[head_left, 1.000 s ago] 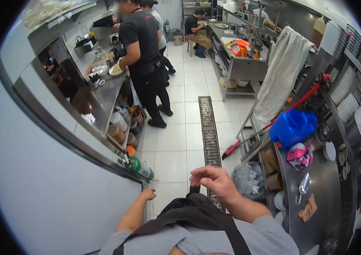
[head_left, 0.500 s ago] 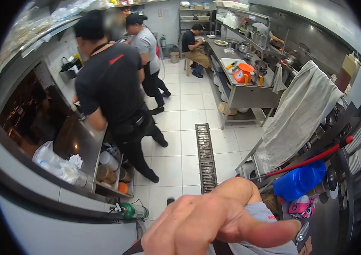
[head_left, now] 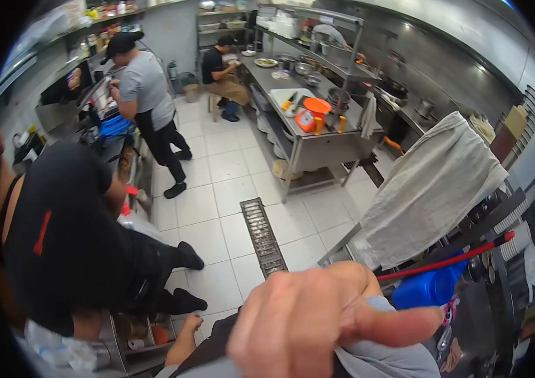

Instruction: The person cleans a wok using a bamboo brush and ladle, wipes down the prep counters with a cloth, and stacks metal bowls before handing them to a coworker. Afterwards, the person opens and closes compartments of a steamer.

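Observation:
My right hand is raised very close to the camera at the bottom centre, slightly blurred. Its fingers are curled in and its thumb sticks out to the right; whatever lies inside the fingers, if anything, is hidden. Behind it are my bent elbow and grey sleeve. Lower left of it, my left hand hangs low with curled fingers, near a shelf under the counter. I cannot make out anything in it. A metal utensil lies on the right, below my right thumb's tip.
On the left, a person in black bends close by; another in grey stands behind. Someone sits by the steel table bearing an orange scale. At right are a hanging cloth, red pole and blue container.
The view has turned rightward and down. The person in black has bent over and come nearer on the left. My left hand now shows; my right hand stays raised, thumb out.

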Demonstrator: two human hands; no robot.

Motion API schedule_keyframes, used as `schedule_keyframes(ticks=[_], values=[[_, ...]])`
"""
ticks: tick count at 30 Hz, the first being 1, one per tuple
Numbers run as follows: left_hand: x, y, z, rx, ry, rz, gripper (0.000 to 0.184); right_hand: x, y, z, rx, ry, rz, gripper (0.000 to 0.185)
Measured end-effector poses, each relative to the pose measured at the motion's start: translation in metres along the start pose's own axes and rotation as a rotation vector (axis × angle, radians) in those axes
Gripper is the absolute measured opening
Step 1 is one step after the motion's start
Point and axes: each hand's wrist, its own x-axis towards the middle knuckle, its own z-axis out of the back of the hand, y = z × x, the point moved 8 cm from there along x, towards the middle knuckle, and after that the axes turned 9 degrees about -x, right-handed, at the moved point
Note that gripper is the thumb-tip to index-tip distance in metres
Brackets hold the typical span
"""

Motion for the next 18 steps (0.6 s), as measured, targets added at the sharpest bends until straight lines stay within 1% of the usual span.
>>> schedule_keyframes(ticks=[1, 2, 3, 4, 5, 7, 10, 12, 13, 15, 18], values=[[0.015, -0.018, 0.014, -0.030, -0.057, -0.024, 0.040, -0.003, 0.002, 0.021, -0.058, -0.029, -0.278, 0.053], [0.028, -0.036, 0.028, -0.070, -0.114, -0.052, 0.039, -0.010, -0.007, 0.040, -0.104, -0.051, -0.555, 0.053], [0.041, -0.053, 0.038, -0.066, -0.116, -0.058, 0.039, -0.005, -0.001, 0.046, -0.107, -0.061, -0.400, 0.061], [0.048, -0.070, 0.040, -0.061, -0.009, -0.004, 0.040, -0.001, 0.005, 0.052, -0.109, -0.070, -0.244, 0.072], [0.059, -0.086, 0.040, -0.040, 0.037, 0.001, 0.040, -0.001, 0.010, 0.066, -0.263, -0.099, -0.376, 0.071], [0.077, -0.112, 0.037, 0.050, 0.101, -0.008, 0.039, 0.006, 0.012, 0.093, -0.412, -0.131, -0.495, 0.073], [0.102, -0.142, 0.025, 0.256, 0.186, -0.002, 0.037, 0.012, 0.037, 0.137, -0.541, -0.130, -0.551, 0.069], [0.159, -0.138, -0.008, 0.458, 0.222, -0.105, 0.037, 0.018, 0.055, 0.162, -0.594, -0.104, -0.561, 0.067], [0.154, -0.151, 0.000, 0.393, 0.247, -0.053, 0.036, 0.024, 0.065, 0.175, -0.623, -0.093, -0.560, 0.066], [0.153, -0.188, 0.017, 0.262, 0.230, 0.032, 0.034, 0.040, 0.086, 0.201, -0.698, -0.089, -0.547, 0.064], [0.172, -0.238, 0.023, 0.128, 0.178, 0.076, 0.032, 0.052, 0.120, 0.239, -0.847, -0.121, -0.519, 0.061]])
